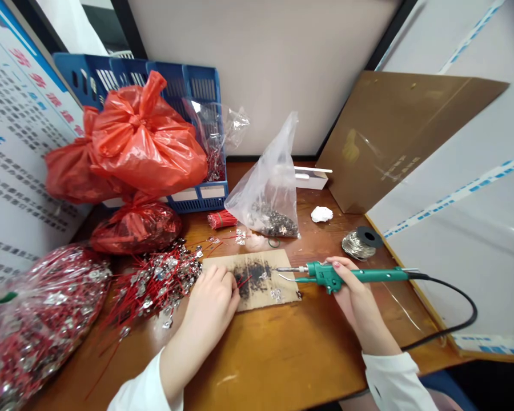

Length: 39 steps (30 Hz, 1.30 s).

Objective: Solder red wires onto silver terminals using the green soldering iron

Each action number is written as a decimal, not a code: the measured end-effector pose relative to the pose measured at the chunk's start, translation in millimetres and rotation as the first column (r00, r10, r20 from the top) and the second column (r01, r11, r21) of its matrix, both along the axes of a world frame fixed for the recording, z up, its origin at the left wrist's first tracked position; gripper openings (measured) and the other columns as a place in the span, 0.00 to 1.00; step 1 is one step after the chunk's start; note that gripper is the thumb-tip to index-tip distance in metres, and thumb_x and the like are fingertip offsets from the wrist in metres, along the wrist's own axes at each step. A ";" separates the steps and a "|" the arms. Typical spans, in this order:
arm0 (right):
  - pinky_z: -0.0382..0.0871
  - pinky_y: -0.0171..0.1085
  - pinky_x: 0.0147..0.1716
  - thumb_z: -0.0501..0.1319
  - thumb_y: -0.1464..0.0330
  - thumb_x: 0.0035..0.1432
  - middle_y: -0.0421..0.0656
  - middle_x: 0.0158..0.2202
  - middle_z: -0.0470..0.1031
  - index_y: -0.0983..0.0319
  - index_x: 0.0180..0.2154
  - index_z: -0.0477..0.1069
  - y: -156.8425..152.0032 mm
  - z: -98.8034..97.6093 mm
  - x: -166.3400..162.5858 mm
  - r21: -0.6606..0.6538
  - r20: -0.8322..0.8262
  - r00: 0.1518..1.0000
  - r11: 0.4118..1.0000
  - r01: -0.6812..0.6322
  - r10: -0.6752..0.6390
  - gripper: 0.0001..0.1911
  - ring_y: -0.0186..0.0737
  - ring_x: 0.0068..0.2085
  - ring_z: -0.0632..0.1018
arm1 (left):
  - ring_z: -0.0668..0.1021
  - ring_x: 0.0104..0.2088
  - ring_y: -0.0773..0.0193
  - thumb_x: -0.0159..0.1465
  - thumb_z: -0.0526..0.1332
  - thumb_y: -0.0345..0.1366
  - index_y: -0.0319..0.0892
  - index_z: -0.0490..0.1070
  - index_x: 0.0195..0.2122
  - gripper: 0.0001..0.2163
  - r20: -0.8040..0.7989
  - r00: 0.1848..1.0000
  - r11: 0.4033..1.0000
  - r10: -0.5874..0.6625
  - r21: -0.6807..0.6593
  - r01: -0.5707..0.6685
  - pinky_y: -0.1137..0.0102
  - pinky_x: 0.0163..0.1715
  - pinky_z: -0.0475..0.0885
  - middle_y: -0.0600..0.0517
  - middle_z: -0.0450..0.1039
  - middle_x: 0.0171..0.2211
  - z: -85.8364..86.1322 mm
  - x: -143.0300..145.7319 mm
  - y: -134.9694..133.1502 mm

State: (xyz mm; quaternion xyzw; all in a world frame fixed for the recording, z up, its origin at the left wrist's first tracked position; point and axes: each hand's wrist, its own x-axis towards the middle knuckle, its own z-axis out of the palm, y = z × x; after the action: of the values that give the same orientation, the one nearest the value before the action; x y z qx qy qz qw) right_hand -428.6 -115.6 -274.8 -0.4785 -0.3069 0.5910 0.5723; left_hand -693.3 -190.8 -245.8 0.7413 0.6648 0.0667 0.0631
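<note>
My right hand (pixel 354 297) is closed around a green soldering iron (pixel 379 275) with a trigger-like body. Its metal tip and a thin curved feed tube point left over a piece of cardboard (pixel 285 261) with dark scorch marks. Small metal tabs (pixel 276 294) lie on the cardboard below and left of the tip. On the cardboard's left part rests my left hand (pixel 212 299), fingers pinched together on a short red wire (pixel 245 280) that sticks out to the right. Left of this hand is a loose pile of red wires with metal tabs (pixel 156 279).
Red plastic bags (pixel 149 142) sit in and before a blue rack (pixel 203 85). A clear bag of wired parts (pixel 51 308) stands at left. Behind the cardboard are a bag of metal parts (pixel 272 194) and a red wire bundle (pixel 221 219). A solder spool (pixel 360 244) lies at right.
</note>
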 end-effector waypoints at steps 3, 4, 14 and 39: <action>0.70 0.34 0.30 0.76 0.58 0.38 0.40 0.31 0.76 0.57 0.30 0.77 0.5 -1.4 0.6 0.020 0.000 1.000 1.000 0.002 -0.002 0.17 0.38 0.33 0.76 | 0.73 0.39 0.52 0.67 0.53 0.30 0.40 0.67 0.31 0.08 0.032 0.999 0.994 -0.012 0.110 0.009 0.59 0.39 0.70 0.45 0.70 0.34 -4.9 -4.8 -0.3; 0.69 0.34 0.29 0.75 0.59 0.38 0.40 0.31 0.76 0.57 0.30 0.77 0.5 -1.9 0.7 0.027 0.001 1.000 1.000 0.001 -0.001 0.16 0.38 0.33 0.75 | 0.73 0.38 0.52 0.67 0.52 0.30 0.40 0.66 0.31 0.08 0.040 0.999 0.988 -0.013 0.157 0.006 0.59 0.39 0.70 0.45 0.70 0.34 -6.2 -6.7 -0.1; 0.67 0.33 0.27 0.75 0.57 0.39 0.39 0.32 0.76 0.57 0.31 0.77 -0.4 -0.9 0.0 0.025 -0.009 0.999 0.998 -0.050 0.050 0.17 0.37 0.32 0.75 | 0.79 0.32 0.60 0.68 0.52 0.30 0.43 0.69 0.36 0.07 0.265 0.959 0.958 -0.095 0.287 0.016 0.67 0.33 0.73 0.51 0.77 0.33 -9.6 -15.4 -0.3; 0.69 0.35 0.30 0.71 0.58 0.48 0.41 0.33 0.76 0.56 0.33 0.76 -6.4 0.2 -1.4 0.114 0.090 0.991 0.987 -0.112 0.103 0.12 0.39 0.34 0.75 | 0.76 0.39 0.58 0.68 0.54 0.33 0.43 0.71 0.35 0.08 0.348 0.937 0.976 -0.024 0.210 -0.053 0.62 0.42 0.72 0.49 0.74 0.37 -13.4 -9.2 1.0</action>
State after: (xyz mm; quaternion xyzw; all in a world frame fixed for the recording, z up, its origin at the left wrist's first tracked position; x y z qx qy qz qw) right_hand -430.1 -122.0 -274.5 -0.4507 -0.3905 0.5812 0.5537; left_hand -702.5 -189.8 -259.2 0.7151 0.6376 0.2691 0.0985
